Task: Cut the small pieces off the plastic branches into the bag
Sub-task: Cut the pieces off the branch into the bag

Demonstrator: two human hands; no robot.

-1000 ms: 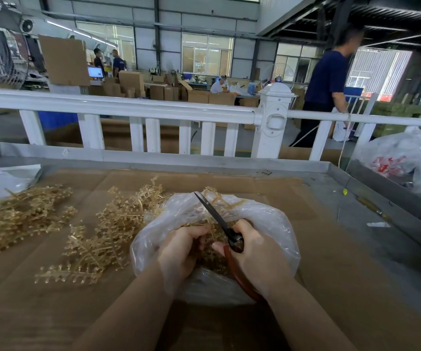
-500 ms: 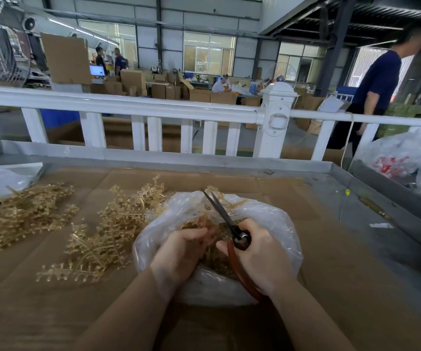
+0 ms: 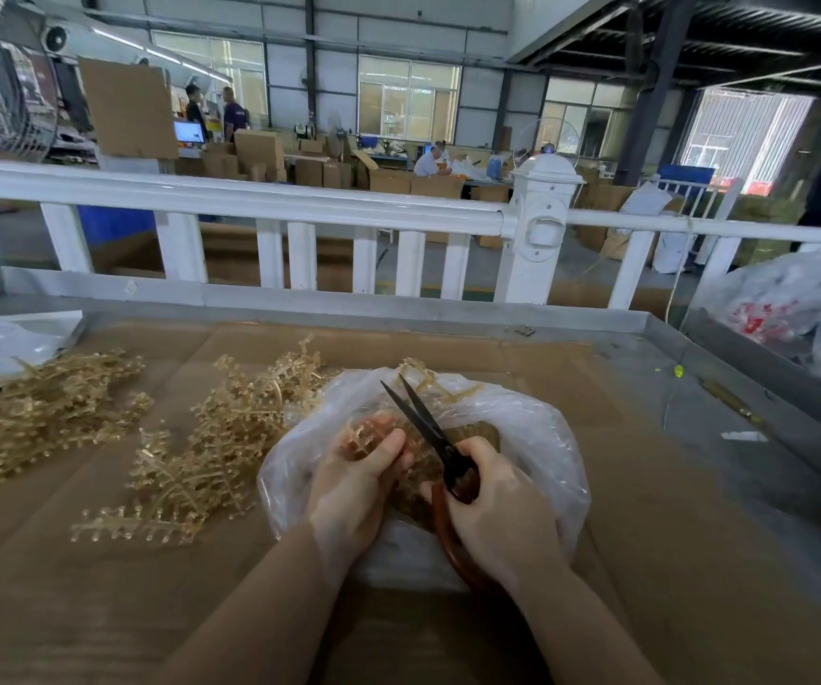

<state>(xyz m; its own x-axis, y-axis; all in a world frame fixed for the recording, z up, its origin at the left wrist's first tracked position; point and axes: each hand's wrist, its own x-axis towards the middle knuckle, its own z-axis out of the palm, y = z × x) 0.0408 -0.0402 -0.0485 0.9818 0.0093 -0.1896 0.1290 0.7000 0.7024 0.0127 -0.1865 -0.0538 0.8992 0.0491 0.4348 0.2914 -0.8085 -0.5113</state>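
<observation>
The bench is covered with brown cardboard and is bordered by a grey metal rim. A white railing is seen behind the far rim, with stacked cartons and people in the hall beyond it.

A clear plastic bag is placed on the cardboard at the centre of the bench, its mouth open upward. Cut golden pieces are seen inside it. A second, crumpled plastic bag with red print is located at the right edge of the bench.

Two loose piles of golden plastic branches are laid left of the bag: one pile near the left edge, the other pile just beside the bag, touching its wall.

The left hand is positioned over the bag mouth. One branch piece is pinched between its curled fingers and thumb.

The right hand is positioned at the right side of the bag mouth. Its grip is closed around the red-brown handles of the scissors. The dark blades are slightly parted and are pointed away from the person, over the bag, with the held branch piece just to their left.

A small yellow item is seen on the bare metal at the right of the cardboard.
</observation>
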